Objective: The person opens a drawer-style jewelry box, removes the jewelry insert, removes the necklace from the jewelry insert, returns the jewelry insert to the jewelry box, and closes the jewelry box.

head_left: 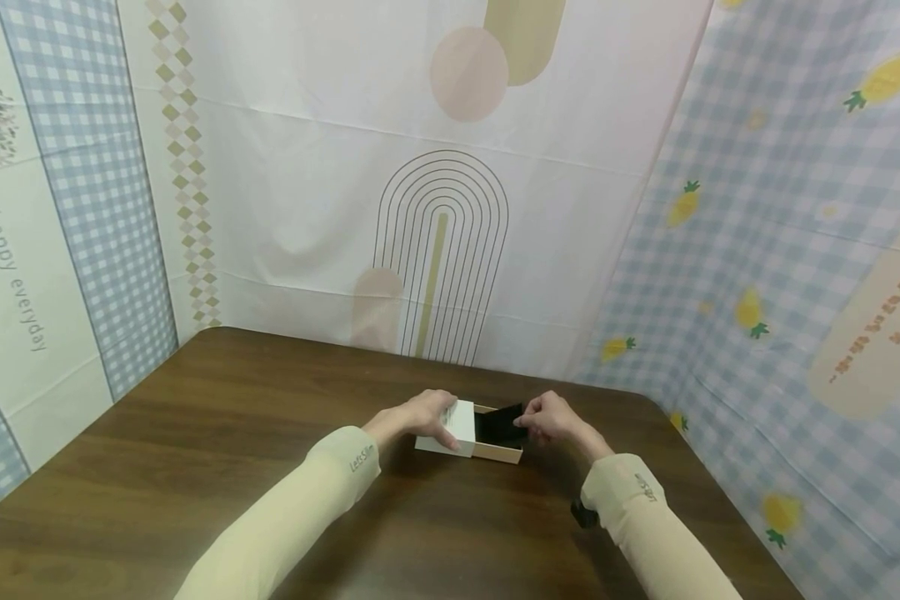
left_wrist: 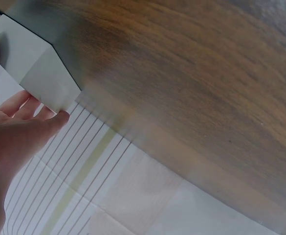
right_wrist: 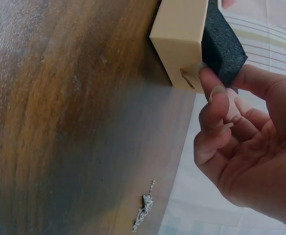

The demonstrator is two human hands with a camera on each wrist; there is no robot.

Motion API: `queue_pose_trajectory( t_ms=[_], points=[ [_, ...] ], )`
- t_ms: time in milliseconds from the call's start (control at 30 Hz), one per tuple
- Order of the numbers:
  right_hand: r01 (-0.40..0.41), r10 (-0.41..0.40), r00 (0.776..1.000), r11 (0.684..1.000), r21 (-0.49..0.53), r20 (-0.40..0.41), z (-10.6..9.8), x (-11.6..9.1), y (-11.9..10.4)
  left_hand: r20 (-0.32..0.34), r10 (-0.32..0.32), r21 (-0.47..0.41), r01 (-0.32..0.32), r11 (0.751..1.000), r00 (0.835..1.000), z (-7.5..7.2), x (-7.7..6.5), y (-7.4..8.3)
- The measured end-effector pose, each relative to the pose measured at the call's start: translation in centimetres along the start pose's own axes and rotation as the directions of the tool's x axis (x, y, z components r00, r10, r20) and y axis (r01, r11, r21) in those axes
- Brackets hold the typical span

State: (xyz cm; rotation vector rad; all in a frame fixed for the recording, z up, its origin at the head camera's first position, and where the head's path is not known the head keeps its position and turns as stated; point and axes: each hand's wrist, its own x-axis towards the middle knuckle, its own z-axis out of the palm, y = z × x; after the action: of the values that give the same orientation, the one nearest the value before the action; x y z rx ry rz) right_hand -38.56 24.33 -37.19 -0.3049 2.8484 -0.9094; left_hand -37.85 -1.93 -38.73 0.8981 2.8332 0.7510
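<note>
A small box lies on the wooden table, its white sleeve (head_left: pixel 461 423) partly drawn off a tan inner tray (head_left: pixel 498 453). My left hand (head_left: pixel 426 412) grips the sleeve from the left, thumb on the near side; in the left wrist view the fingers (left_wrist: pixel 59 117) hold its edge. At the tray's right end, my right hand (head_left: pixel 551 417) pinches a black foam pad (right_wrist: pixel 226 49) between thumb and fingers. The pad's right end is raised and tilted out of the tray, while its left end stays low inside. A slit shows in the tray's end wall (right_wrist: pixel 179 63).
A silver chain (right_wrist: pixel 143 210) lies bunched on the table to the right of the box. A black object (head_left: pixel 585 512) shows under the right cuff. Behind the brown table (head_left: pixel 285 375) hangs a patterned cloth (head_left: pixel 307 208), with a checked one (head_left: pixel 735 250) on the right.
</note>
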Motion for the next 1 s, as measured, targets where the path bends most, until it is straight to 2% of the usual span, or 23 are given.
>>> queue_pose_trajectory(
  t_ms=[600,1000],
  points=[
    [0.01,-0.01,1.0,1.0,-0.02,-0.007,1.3,0.4,-0.5,-0.003,0.016,-0.007,-0.016,1.0,1.0,0.2,0.0,-0.2],
    [-0.025,0.025,0.999,1.0,-0.016,-0.027,2.0,0.5,-0.8,-0.001,0.009,-0.001,-0.009,1.0,1.0,0.0,0.0,-0.1]
  ],
)
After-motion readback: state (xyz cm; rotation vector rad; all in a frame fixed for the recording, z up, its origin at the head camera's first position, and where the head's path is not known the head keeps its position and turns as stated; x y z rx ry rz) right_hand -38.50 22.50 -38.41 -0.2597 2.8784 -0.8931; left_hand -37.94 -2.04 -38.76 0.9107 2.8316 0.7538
